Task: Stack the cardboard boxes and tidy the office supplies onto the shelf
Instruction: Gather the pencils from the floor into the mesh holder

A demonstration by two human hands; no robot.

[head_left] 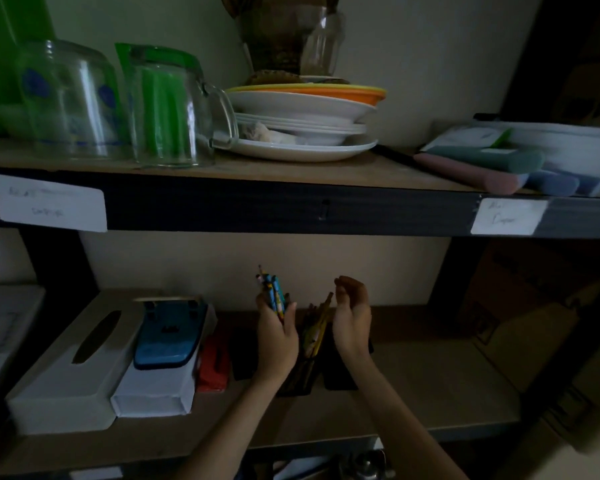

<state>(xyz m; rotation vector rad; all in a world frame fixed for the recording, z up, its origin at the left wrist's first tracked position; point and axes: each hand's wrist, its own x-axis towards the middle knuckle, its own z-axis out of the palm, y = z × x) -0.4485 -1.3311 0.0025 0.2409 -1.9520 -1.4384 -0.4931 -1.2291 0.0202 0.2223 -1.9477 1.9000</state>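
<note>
One tissue box (73,362) — blue punch (168,337) beside

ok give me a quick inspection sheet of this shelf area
surface: lower shelf, wooden board, dimly lit
job's things: pens held up; holder with pencils; cardboard boxes at right
clutter: tissue box, hole punch, red stapler
hands: left hand grips pens; right hand holds nothing, fingers loosely curled
cables: nothing seen
surroundings: upper shelf with glasses, plates
</note>
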